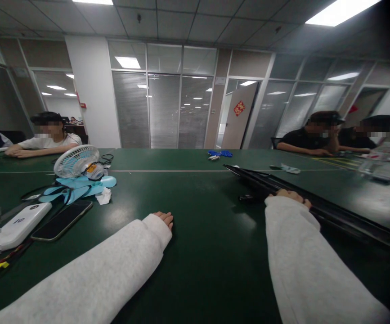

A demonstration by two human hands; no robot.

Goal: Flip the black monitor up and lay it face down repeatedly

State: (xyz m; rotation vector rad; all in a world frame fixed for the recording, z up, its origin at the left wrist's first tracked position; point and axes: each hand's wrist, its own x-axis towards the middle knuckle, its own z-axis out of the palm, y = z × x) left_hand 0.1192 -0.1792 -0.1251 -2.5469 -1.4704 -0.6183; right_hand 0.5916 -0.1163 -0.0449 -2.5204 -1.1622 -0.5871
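Observation:
My left hand [165,219] rests on the dark green table [201,265], mostly covered by a pale grey sleeve. Only its fingers show; they lie flat on the tabletop with nothing visible in them. On the right, my right hand [291,196] is closed over the near edge of a long, flat black object [336,211]. That object slants from the middle of the table toward the right edge of the view, and its exact kind cannot be made out. A short black piece [247,198] sticks out near its far end, left of my right hand.
At left lie a white fan [76,162] with light-blue blades [80,186], a crumpled tissue [104,196], a phone [63,220] and a white power bank [22,225]. Blue gloves [221,154] lie at the far side. People sit at both far sides.

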